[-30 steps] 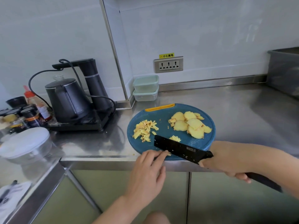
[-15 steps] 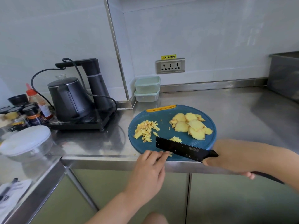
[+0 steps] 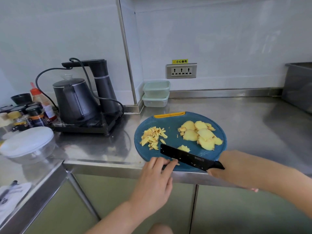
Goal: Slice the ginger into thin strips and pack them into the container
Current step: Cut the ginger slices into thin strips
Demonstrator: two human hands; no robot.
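A round blue cutting board [image 3: 170, 127] lies at the counter's front edge. A pile of ginger strips [image 3: 152, 137] sits on its left, a heap of ginger slices [image 3: 200, 135] on its right, and a small cut piece [image 3: 184, 148] just behind the blade. My right hand [image 3: 236, 169] grips the handle of a black knife [image 3: 185, 157], blade lying low across the board's near side. My left hand [image 3: 153, 181] has its fingertips on a thin ginger bit beside the blade. Two stacked pale green containers [image 3: 156, 93] stand at the wall corner.
A black kettle [image 3: 74, 98] on its dark base, jars and a sauce bottle [image 3: 42, 102] crowd the left counter. A clear lidded bowl [image 3: 27, 146] stands nearer the front left. A grey bin [image 3: 298, 85] sits far right. A wall socket [image 3: 181, 71] is behind.
The hands and the knife have kept their pose at the board's near edge; only the camera view has shifted slightly.
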